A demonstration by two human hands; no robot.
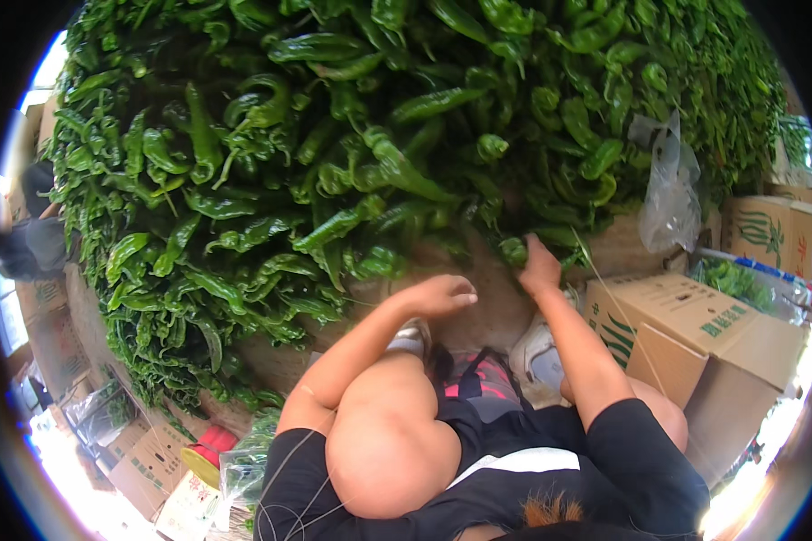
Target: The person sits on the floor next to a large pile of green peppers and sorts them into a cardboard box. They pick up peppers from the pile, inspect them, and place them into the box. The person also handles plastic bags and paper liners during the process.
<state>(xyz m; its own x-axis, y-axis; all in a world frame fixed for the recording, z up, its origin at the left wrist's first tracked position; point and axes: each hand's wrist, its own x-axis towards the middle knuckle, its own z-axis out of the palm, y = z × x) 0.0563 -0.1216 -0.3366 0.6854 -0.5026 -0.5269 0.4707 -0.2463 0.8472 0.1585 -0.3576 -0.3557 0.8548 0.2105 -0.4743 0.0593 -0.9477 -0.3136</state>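
A large heap of long green peppers [406, 162] rises before me and fills the upper part of the head view. My left hand [446, 295] hovers over bare brown floor [494, 308] by the heap's near edge, fingers curled with a gap to the thumb and nothing seen in them. To its right, my right hand [541, 265] reaches into the foot of the heap, closed around a green pepper [514, 251]. The palm side of that hand is hidden, so other peppers in it cannot be made out.
An open cardboard carton [677, 318] stands at my right, with a bag of green peppers [734, 283] behind. A clear plastic bag [670, 196] hangs against the heap. At left are a red stool-like object [213, 446], more cartons [150, 466] and a partly visible person [37, 243].
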